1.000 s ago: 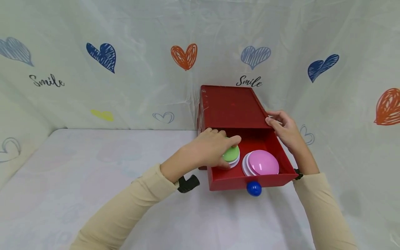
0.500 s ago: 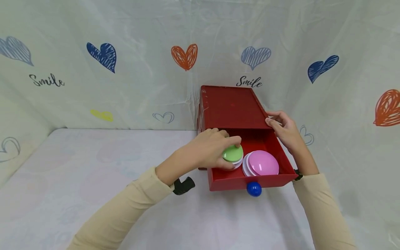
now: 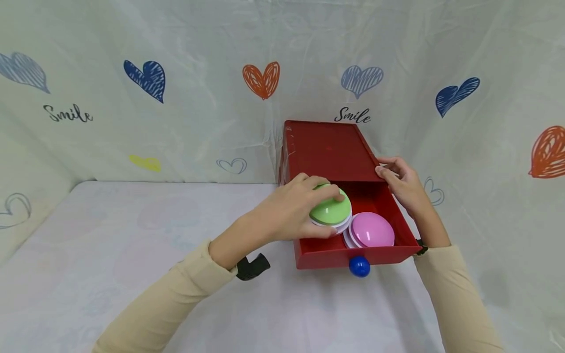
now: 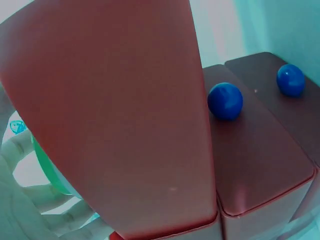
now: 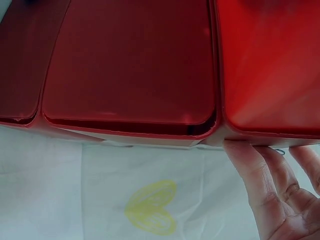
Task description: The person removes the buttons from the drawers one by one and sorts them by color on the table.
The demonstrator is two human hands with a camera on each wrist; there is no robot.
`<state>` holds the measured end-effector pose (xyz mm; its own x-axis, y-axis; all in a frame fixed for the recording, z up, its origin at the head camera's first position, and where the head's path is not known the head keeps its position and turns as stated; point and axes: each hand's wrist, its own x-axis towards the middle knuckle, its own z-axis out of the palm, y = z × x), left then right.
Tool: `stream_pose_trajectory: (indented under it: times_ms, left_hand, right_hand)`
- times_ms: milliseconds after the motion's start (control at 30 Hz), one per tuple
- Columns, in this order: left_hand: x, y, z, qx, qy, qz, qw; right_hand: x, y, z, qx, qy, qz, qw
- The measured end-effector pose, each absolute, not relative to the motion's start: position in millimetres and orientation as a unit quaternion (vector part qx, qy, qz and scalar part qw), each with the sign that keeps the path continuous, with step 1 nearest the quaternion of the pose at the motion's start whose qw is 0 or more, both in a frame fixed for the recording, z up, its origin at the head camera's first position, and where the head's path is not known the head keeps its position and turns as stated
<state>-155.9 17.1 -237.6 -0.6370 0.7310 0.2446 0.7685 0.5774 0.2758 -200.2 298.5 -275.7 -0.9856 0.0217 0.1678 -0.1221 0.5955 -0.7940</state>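
We see a green dome (image 3: pixel 333 208), glossy and rounded, seated on a white base whose pale rim shows along its near and right edges. It sits in the grip of the fingers of the left hand (image 3: pixel 293 211): fingertips curl over its far side, and the thumb lies along its near edge. Beneath those fingers is the red drawer (image 3: pixel 326 259); we cannot tell whether the white base touches its floor. Just right of the thumb is a pink dome (image 3: pixel 372 229), also on white, and below and right of the thumb a blue knob (image 3: pixel 359 266) sticks out from the drawer front.

The left hand reaches in from the left, its back turned up toward us. Farther right, the right hand (image 3: pixel 401 184) comes up to the red cabinet (image 3: pixel 331 149), its fingers slightly bent and apart, tips touching the right side near the top edge.
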Motion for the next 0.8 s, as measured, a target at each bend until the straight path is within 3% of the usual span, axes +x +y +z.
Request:
stream_pose_trajectory:
  times_ms: [367, 800]
  left_hand:
    - [-153.0, 5.2, -235.0, -0.419, -0.85, -0.289, 0.135]
    - [-152.1, -20.4, -234.7, -0.366, -0.854, -0.335, 0.16]
  right_hand:
    - [-202.3, 298.8, -276.6, 0.031, -0.889, 0.45, 0.082]
    - [-201.6, 299.1, -276.2, 0.03, -0.888, 0.45, 0.086]
